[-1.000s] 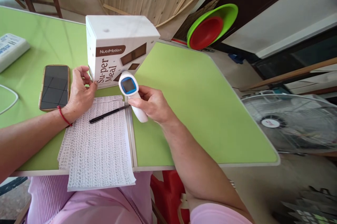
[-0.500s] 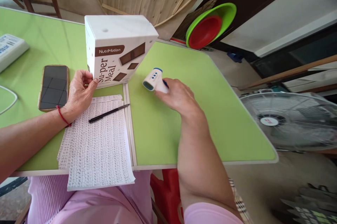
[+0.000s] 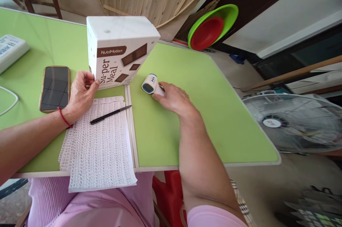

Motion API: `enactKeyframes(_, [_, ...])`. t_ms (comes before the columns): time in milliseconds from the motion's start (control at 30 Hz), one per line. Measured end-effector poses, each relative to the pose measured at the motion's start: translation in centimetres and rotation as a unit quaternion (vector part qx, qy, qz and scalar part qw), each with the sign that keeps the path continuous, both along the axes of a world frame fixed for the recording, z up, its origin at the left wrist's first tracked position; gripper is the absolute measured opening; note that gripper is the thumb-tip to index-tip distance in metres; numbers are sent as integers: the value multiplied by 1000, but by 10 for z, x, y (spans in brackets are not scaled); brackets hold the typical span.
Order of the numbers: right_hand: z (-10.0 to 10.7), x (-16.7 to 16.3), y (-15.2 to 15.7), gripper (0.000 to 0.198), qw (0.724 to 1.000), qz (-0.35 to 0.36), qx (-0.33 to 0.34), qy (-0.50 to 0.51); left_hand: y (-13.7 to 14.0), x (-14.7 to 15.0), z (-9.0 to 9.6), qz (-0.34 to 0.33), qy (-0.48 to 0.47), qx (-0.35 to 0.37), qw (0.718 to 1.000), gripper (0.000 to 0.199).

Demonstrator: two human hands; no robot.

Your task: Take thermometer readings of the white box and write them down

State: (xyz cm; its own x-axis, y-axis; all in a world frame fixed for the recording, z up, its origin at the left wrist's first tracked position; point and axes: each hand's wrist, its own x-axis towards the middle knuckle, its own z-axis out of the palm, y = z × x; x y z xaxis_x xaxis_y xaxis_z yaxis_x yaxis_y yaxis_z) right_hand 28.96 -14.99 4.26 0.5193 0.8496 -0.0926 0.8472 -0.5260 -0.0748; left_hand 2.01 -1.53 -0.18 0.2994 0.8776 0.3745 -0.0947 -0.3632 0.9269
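In the head view, the right grip (image 3: 176,99) is closed around the handle of the white thermometer (image 3: 150,83), whose head lies to the left of this grip, over the counter (image 3: 211,123) and right of the box (image 3: 121,54). The handle runs rightward into the palm. The left grip (image 3: 81,93), farther from the thermometer, is at the box's lower corner; whether it pinches, I cannot tell.

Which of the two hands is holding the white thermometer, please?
The right hand: it holds the thermometer, while the left hand, wearing a red wristband, is at a lower corner of the box.
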Motion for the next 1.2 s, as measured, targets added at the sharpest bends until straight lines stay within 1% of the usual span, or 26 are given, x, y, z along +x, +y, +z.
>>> enactKeyframes(67, [2,-2,-1,39,1000,-1,5,-6,0,0,0,-2,2,0,1000,24])
enactKeyframes(100, [3,-4,-2,41,1000,2,22,-13,0,0,-1,-3,3,-1,1000,24])
enactKeyframes(167, [5,-8,-4,46,995,17,92,-22,1,0,-2,0,3,-4,1000,25])
enactKeyframes(233, [8,-17,-6,47,981,62,185,7,4,0,-4,11,0,-12,1000,26])
enactKeyframes(267, [9,-23,-6,44,969,102,222,38,5,0,-5,20,-2,-17,1000,27])
enactKeyframes(300, [10,-31,-7,40,954,152,246,77,7,0,-5,29,-5,-24,999,27])
enactKeyframes(333, [10,-39,-8,36,937,209,255,116,8,0,-6,38,-9,-33,999,28])
enactKeyframes(400, [9,-55,-9,31,906,315,223,174,9,0,-4,47,-20,-50,997,29])
enactKeyframes(433, [8,-62,-9,31,894,355,196,189,8,0,-2,46,-25,-58,997,29])
enactKeyframes(500, [4,-71,-8,32,883,403,143,191,6,-1,3,27,-26,-67,997,30])
enactKeyframes(567, [-1,-74,-7,29,883,420,115,174,2,-2,9,-3,-18,-59,998,33])
enactKeyframes(600, [-4,-74,-6,27,885,420,112,164,-1,-3,12,-17,-13,-49,999,36])
enactKeyframes(700, [-9,-70,-3,25,893,400,143,147,-10,-6,22,-43,6,-8,999,44])
enactKeyframes(800, [-12,-68,-1,30,893,383,188,139,-19,-7,29,-67,37,26,997,50])
enactKeyframes(867, [-12,-70,-1,29,888,398,187,136,-22,-7,31,-78,51,43,995,52])
enactKeyframes(933, [-11,-75,-2,23,882,422,163,133,-22,-7,30,-75,60,57,994,52])
enactKeyframes(1033, [-9,-80,-4,19,879,443,133,117,-19,-6,25,-65,67,67,993,48])
enactKeyframes(1100, [-8,-79,-5,17,880,442,132,111,-17,-5,21,-68,67,68,993,40])
enactKeyframes(1167, [-7,-71,-5,13,879,431,158,129,-15,-4,18,-69,77,77,992,28])
enactKeyframes(1200, [-7,-66,-5,11,876,419,187,150,-15,-4,17,-66,87,87,990,21])
